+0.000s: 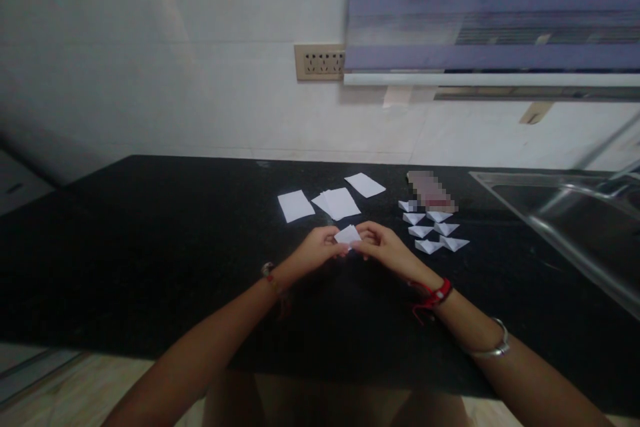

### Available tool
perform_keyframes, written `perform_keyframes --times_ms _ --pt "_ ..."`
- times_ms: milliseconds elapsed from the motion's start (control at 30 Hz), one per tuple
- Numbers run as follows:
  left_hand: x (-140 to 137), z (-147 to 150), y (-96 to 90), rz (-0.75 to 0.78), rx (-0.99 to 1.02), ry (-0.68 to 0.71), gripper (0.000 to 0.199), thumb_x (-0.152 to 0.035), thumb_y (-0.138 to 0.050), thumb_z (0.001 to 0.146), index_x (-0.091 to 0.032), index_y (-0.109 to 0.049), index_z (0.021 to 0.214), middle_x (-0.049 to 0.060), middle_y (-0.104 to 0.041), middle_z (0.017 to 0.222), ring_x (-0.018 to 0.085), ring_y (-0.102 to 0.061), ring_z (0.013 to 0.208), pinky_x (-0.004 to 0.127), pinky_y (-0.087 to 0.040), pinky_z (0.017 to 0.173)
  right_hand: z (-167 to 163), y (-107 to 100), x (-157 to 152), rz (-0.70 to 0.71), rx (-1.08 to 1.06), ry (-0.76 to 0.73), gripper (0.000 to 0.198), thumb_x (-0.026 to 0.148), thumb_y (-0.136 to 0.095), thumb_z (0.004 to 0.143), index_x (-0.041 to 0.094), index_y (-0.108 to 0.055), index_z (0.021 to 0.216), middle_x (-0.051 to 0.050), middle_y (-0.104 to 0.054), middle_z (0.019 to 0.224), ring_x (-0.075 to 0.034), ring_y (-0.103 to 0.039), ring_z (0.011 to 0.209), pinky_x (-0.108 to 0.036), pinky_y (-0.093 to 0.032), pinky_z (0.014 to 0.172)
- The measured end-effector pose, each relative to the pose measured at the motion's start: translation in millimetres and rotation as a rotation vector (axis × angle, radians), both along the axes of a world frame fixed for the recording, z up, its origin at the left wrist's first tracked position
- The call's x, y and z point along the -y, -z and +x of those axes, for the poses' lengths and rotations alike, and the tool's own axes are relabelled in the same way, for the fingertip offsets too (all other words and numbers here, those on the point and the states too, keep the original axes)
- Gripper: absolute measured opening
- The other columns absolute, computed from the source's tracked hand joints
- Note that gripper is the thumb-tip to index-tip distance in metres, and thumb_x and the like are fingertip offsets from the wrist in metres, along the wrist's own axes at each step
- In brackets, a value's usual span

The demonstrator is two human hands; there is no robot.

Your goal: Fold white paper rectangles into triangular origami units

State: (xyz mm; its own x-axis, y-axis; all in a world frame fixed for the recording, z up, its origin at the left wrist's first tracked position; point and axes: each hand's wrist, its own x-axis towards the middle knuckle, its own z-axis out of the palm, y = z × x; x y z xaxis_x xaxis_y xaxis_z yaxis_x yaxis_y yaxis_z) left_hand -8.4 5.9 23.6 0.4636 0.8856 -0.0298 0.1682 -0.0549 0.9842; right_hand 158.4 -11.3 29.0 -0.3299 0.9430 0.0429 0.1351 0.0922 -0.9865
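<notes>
A small folded piece of white paper (347, 235) is held just above the black countertop, between my two hands. My left hand (323, 243) pinches its left edge with thumb and fingers. On the other side, my right hand (379, 242) grips the right edge, its thumb lying over the lower corner. Just beyond my hands lies a small stack of white paper sheets (343, 203). One single sheet (296, 205) rests to the left of that stack, another sheet (365, 184) behind it. Several folded paper triangles (421, 231) sit in two columns to the right of my right hand.
A blurred-out flat, phone-shaped object (431, 191) lies behind the folded triangles. At the right, a metal sink (530, 213) is set into the black countertop (175, 247). A wall socket (323, 63) and a purple blind (490, 0) are at the back.
</notes>
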Motion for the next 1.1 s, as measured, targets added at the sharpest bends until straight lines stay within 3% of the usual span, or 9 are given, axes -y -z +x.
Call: perform_keyframes --times_ms 233,333,467,567,700,900,1100 --pt "0.3 1.2 5.1 0.046 -0.017 0.074 0.013 -0.023 -0.057 0.068 -0.012 -0.053 0.072 -0.001 -0.058 0.063 0.009 -0.054 0.059 0.019 -0.040 0.054 0.9 2.1 -1.2 0.158 0.233 0.160 0.013 0.027 -0.058 0.066 0.015 -0.056 0.062 0.004 -0.050 0.049 -0.009 -0.044 0.045 -0.020 -0.032 0.044" --pt "-0.7 -0.2 7.8 0.127 -0.068 0.088 0.019 -0.031 -0.049 0.074 -0.013 -0.054 0.076 -0.001 -0.058 0.067 0.009 -0.053 0.060 0.019 -0.040 0.055 3.4 2.9 -3.0 0.161 0.242 0.118 0.012 0.027 -0.058 0.067 0.016 -0.056 0.064 0.003 -0.051 0.052 -0.009 -0.045 0.047 -0.020 -0.033 0.044" --pt "-0.4 -3.1 6.2 0.299 -0.234 0.016 0.025 -0.034 -0.045 0.077 -0.014 -0.055 0.066 -0.001 -0.056 0.061 0.010 -0.050 0.057 0.020 -0.036 0.054 4.3 4.1 -3.9 0.073 0.173 0.011 0.016 0.030 -0.057 0.068 0.015 -0.058 0.075 0.002 -0.053 0.056 -0.009 -0.047 0.048 -0.020 -0.035 0.045" --pt "0.9 -3.6 2.8 0.384 -0.310 -0.009 0.027 -0.034 -0.045 0.076 -0.014 -0.056 0.062 -0.002 -0.055 0.058 0.010 -0.047 0.054 0.020 -0.033 0.051 2.5 3.7 -2.7 0.099 0.206 0.037 0.018 0.033 -0.054 0.071 0.015 -0.057 0.067 0.004 -0.049 0.049 -0.009 -0.044 0.045 -0.020 -0.031 0.044" --pt "1.3 -2.0 0.1 0.326 -0.241 0.021 0.027 -0.034 -0.046 0.076 -0.014 -0.056 0.062 -0.001 -0.057 0.058 0.010 -0.050 0.055 0.020 -0.035 0.053 0.4 2.7 -1.1 0.178 0.209 0.115 0.023 0.032 -0.053 0.072 0.016 -0.046 0.056 0.005 -0.042 0.047 -0.008 -0.038 0.045 -0.020 -0.028 0.044" --pt "-0.2 0.2 5.1 0.124 -0.081 0.050 0.023 -0.036 -0.046 0.076 -0.014 -0.052 0.074 0.000 -0.059 0.063 0.010 -0.054 0.058 0.020 -0.039 0.054 1.9 5.4 -3.1 0.172 0.172 0.081 0.022 0.032 -0.052 0.073 0.017 -0.045 0.059 0.005 -0.041 0.051 -0.008 -0.038 0.048 -0.020 -0.029 0.046" --pt "0.9 -2.1 5.4 0.312 -0.240 0.018 0.024 -0.032 -0.048 0.075 -0.014 -0.051 0.060 -0.003 -0.055 0.056 0.009 -0.046 0.053 0.020 -0.034 0.052 1.1 5.0 -3.1 0.189 0.208 0.045 0.021 0.033 -0.049 0.075 0.015 -0.051 0.065 0.003 -0.043 0.055 -0.008 -0.038 0.050 -0.020 -0.028 0.046"
